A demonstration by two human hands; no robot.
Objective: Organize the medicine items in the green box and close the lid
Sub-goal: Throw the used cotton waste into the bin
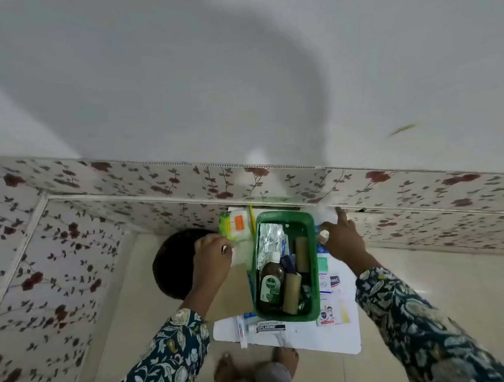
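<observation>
Evidently, the green box (284, 265) stood open mid-bench, toward the far edge. The left hand (212, 255) was curled on a white pack (240, 251); whether the right hand (342, 239), forefinger extended, held anything could not be told. Loose packs were best gathered singly. "Dettol" (271, 283) and "CIPLADINE" (268, 327) were legible.

Wall (234, 70): plain grey-white, filling the far upper part of the view.
Flowered panels (52, 254): pale, with dark red blossoms and leafy stems, running along the wall's base and down the left.
Floor (435, 281): beige tiles.
Dark round object (175, 264): left, on the floor; what it is cannot be told.
Feet (257, 370): bare, at the near edge.
</observation>
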